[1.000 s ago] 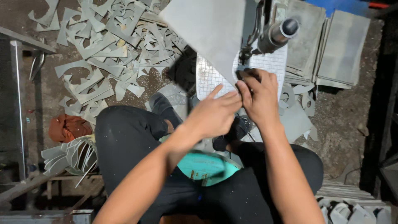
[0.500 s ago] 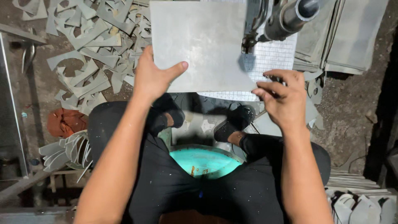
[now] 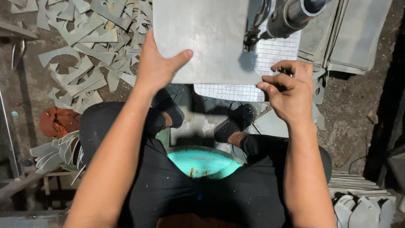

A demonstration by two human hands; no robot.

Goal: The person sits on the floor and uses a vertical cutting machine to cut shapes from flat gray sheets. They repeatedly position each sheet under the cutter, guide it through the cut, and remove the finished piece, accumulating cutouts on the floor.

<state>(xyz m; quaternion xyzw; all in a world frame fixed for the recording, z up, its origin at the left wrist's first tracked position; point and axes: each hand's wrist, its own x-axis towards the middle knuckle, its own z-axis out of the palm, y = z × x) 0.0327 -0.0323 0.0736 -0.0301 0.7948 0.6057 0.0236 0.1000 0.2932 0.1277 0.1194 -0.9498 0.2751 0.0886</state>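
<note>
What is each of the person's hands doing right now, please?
Left hand: closed on the left edge of the metal sheet, thumb on top.
Right hand: fingers curled, fingertips pinching the sheet's lower right corner.

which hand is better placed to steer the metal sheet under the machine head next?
Probably left. The left hand already grips the metal sheet at its near edge, thumb on top. The right hand only has fingertips at the sheet's near right corner, beside the machine head.
</note>
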